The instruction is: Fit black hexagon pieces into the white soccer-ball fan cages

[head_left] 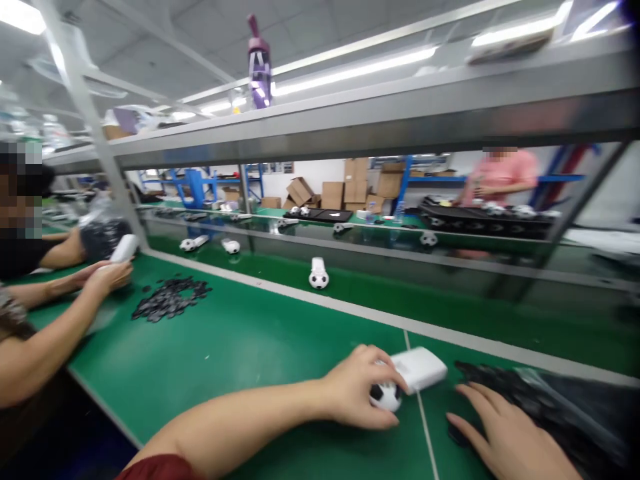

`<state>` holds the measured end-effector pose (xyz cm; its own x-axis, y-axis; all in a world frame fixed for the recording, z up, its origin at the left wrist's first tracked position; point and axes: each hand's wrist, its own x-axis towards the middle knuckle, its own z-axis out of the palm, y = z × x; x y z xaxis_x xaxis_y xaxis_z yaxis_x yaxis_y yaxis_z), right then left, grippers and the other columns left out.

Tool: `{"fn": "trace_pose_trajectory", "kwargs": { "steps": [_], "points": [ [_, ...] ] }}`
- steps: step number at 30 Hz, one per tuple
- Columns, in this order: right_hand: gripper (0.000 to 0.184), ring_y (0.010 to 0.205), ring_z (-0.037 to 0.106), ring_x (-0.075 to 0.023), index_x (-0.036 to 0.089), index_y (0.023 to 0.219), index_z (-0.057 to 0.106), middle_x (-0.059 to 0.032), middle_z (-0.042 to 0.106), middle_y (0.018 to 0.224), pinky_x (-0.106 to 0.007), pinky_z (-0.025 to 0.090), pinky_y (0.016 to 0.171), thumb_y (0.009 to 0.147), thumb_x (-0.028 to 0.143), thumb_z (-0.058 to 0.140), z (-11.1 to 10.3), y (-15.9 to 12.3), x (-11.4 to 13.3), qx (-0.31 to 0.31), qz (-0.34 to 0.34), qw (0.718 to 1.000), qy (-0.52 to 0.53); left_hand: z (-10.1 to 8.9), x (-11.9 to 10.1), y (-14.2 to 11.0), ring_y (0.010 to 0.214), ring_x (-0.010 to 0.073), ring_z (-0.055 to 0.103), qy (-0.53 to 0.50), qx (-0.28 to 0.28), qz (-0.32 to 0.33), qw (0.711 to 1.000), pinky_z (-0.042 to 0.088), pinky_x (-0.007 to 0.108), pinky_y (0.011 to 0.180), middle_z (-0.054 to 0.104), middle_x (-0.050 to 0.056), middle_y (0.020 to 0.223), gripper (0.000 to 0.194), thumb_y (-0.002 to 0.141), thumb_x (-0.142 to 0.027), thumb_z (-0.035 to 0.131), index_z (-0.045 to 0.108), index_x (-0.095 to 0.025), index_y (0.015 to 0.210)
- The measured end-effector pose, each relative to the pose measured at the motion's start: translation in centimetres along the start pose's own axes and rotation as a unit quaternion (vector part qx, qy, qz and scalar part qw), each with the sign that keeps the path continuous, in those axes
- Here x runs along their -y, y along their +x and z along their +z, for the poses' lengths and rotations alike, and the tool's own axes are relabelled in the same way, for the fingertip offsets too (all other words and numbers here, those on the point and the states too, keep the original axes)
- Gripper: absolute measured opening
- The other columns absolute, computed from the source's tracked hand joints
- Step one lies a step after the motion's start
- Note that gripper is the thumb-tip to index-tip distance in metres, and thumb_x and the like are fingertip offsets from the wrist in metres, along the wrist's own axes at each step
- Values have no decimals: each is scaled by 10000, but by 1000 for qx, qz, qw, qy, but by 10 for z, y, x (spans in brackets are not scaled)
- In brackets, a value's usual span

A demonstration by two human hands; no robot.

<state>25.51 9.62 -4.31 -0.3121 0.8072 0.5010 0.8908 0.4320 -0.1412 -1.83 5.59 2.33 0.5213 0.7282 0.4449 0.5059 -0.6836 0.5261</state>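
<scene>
My left hand (357,387) is closed around the black-and-white soccer-ball end of a white handheld device (423,370), which lies on the green table with its flat white handle pointing right. To the right, my right hand (510,433) is open, fingers apart, over the edge of a pile of flat black pieces (537,393). One black piece (455,437) lies under its thumb; whether the hand grips it I cannot tell. A clear plastic bag (575,400) partly covers the pile.
Beyond a pale rail, a green strip carries similar ball-ended devices (319,273). Another heap of black discs (170,298) lies at left, near a co-worker's hands (103,277) holding a white device. A metal shelf (320,133) spans overhead. Across stands a person in pink (505,177).
</scene>
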Motion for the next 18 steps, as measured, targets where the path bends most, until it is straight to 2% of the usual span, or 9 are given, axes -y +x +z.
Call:
{"fn": "trace_pose_trajectory", "kwargs": {
  "steps": [2,5,7,10,12,13,16,18],
  "points": [
    [322,950,582,-330,202,1014,642,-116,594,1138,-459,507,666,794,406,526,-9,1,17,36,3,998,-57,-9,11,24,1050,211,504,-10,-13,-39,999,435,288,904,518,42,1115,432,537,-164,744,651,-238,952],
    [244,975,577,-302,217,1032,641,-96,600,1142,-439,512,701,819,306,559,-21,5,36,78,25,992,-97,-14,36,80,1062,212,508,-3,-60,-102,993,404,313,950,503,67,1107,427,601,-162,709,613,-211,1014],
    [224,973,577,-289,223,1034,642,-88,608,1131,-432,507,739,819,245,583,-29,8,46,100,32,989,-101,-9,57,120,1143,242,460,9,-77,-125,989,347,357,1008,469,105,1170,450,675,-201,669,560,-184,1111],
    [232,985,568,-291,215,1043,640,-90,605,1129,-445,493,785,815,190,604,-41,12,55,141,53,985,-84,7,86,163,1268,324,347,22,-63,-166,984,277,433,1054,349,199,1341,711,685,-248,678,377,-111,1314],
    [242,1001,556,-299,202,1053,634,-99,596,1137,-458,480,806,814,174,611,-48,15,60,166,71,981,-72,19,100,171,1300,378,293,29,-40,-194,980,271,486,1046,301,245,1388,825,664,-240,691,291,-73,1365],
    [243,1002,553,-301,196,1056,631,-103,595,1130,-461,474,812,815,170,612,-51,16,61,175,79,979,-68,24,105,170,1304,372,298,31,-27,-199,979,281,479,1045,311,237,1396,838,666,-236,686,271,-81,1378],
    [211,974,556,-299,185,1028,634,-102,607,1063,-454,468,803,822,144,603,-56,18,66,192,96,974,-69,34,107,150,1303,296,341,39,-1,-192,981,309,405,1052,348,165,1417,758,730,-274,617,271,-142,1391],
    [184,947,562,-292,171,989,638,-99,611,1014,-438,472,786,823,108,590,-58,18,69,200,96,972,-76,34,99,128,1306,286,341,51,11,-182,982,286,402,1074,375,160,1406,683,753,-320,581,340,-117,1359]
  ]
}}
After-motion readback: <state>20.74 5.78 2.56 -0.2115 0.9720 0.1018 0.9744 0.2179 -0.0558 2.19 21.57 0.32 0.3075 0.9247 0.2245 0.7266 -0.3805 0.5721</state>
